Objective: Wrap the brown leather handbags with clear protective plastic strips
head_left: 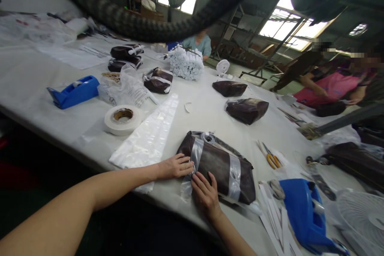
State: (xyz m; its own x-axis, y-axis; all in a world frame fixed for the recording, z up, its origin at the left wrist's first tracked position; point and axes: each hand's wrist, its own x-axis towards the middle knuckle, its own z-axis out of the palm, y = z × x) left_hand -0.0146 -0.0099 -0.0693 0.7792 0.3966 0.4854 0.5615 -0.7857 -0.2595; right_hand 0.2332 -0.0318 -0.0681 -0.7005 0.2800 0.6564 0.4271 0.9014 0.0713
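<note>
A dark brown leather-look bag (214,166) lies on the white table close in front of me. Two bands of shiny clear plastic wrap cross it, and a small coil sits by its upper edge. My left hand (175,167) rests on the bag's left end with the fingers stretched over the left plastic band (197,151). Just right of it, my right hand (207,194) lies on the front of the bag, its fingers spread near the same band. A loose end of clear plastic (186,188) hangs below the hands.
Left are a stack of clear plastic sleeves (150,136), a white roll (123,120) and a blue tape dispenser (75,90). Right are scissors (272,158), another blue dispenser (303,212) and a fan (363,216). More dark bags (247,110) lie farther back. Several people work beyond.
</note>
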